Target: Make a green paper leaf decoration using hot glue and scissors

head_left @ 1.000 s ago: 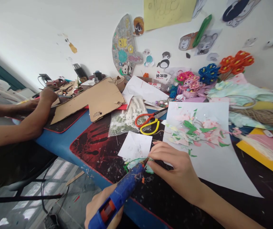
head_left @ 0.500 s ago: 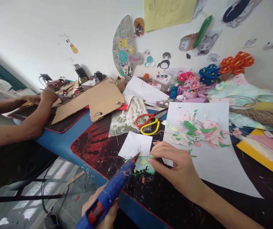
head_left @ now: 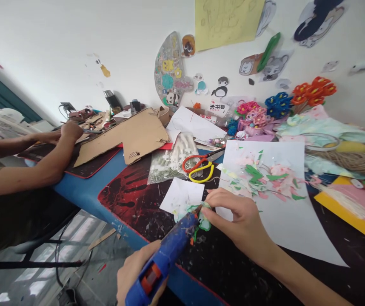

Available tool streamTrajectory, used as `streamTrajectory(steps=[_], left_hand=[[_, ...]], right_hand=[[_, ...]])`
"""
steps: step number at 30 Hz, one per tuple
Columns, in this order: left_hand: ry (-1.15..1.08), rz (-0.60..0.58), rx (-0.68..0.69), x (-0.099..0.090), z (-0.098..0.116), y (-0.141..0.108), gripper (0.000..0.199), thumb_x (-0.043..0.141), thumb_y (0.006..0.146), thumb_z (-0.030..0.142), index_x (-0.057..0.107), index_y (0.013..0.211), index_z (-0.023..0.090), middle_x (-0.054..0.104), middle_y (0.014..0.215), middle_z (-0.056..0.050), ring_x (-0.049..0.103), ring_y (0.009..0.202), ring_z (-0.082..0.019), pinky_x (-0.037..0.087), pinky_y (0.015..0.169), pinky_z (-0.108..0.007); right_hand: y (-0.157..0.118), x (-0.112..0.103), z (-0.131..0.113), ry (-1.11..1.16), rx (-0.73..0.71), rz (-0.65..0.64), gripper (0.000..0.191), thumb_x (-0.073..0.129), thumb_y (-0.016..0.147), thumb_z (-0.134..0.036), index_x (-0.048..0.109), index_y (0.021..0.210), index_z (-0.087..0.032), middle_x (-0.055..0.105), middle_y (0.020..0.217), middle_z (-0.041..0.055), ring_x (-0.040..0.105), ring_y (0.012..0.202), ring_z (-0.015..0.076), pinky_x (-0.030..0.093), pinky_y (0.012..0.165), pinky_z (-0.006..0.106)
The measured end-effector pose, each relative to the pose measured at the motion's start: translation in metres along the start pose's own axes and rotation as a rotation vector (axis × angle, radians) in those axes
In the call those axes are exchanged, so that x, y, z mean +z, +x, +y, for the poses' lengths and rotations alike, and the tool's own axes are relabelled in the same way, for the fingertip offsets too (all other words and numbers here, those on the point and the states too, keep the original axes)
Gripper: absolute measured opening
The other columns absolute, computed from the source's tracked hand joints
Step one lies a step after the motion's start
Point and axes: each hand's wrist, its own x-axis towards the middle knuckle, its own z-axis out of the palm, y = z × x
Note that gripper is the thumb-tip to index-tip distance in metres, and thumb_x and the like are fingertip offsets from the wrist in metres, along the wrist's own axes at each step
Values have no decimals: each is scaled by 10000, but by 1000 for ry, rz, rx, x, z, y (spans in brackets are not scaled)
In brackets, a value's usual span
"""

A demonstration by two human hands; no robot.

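My left hand [head_left: 139, 267] is wrapped round a blue hot glue gun [head_left: 169, 250], whose nozzle points up and to the right. The tip reaches a crumpled pale-green piece [head_left: 205, 222] of paper or cloth with darker green edges. Thumb and forefinger of my right hand [head_left: 233, 212] pinch this piece at its right edge. Just behind the nozzle lies a small white paper square [head_left: 182, 196] with faint marks. The glue gun hides part of the green piece.
Scissors [head_left: 198, 168] with red and yellow handles lie beyond my hands, beside a plastic bag of white strings [head_left: 176, 159]. A white sheet [head_left: 297, 238] carries green and pink scraps. Cardboard [head_left: 138, 131] stretches left, where another person's arm [head_left: 48, 163] rests.
The glue gun has moved right and slightly up over the green piece, towards my right fingertips. My right hand keeps its pinch. The whole view has shifted slightly.
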Motion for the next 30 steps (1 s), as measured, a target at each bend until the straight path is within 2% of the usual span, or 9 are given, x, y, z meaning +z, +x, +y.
streamTrajectory(steps=[4, 10, 24, 30], left_hand=[[-43, -16, -22, -2, 10, 7, 418, 511, 962, 599, 689, 815, 251, 748, 686, -17, 733, 623, -199, 577, 587, -252], [27, -16, -8, -1, 12, 9, 498, 439, 974, 638, 701, 817, 245, 741, 666, -24, 728, 592, -206, 574, 566, -266], [39, -10, -42, -4, 16, 12, 233, 569, 908, 434, 712, 831, 268, 736, 655, -6, 715, 554, -211, 559, 508, -265], [-51, -6, -66, -2, 16, 9, 269, 572, 906, 479, 700, 807, 263, 727, 647, -8, 709, 550, -210, 583, 545, -275]], right_hand=[[1, 1, -2, -2, -20, -7, 158, 677, 891, -139, 644, 748, -198, 664, 733, 22, 603, 750, 178, 514, 744, 348], [1, 1, -3, -13, -31, -18, 160, 669, 892, -127, 660, 751, -200, 668, 720, 20, 604, 750, 180, 523, 773, 365], [1, 1, -3, -7, -29, -4, 152, 675, 892, -134, 665, 755, -198, 675, 724, 25, 619, 754, 186, 528, 745, 360], [1, 2, -3, -18, -39, -7, 156, 675, 885, -120, 663, 749, -196, 673, 717, 26, 615, 749, 184, 532, 754, 361]])
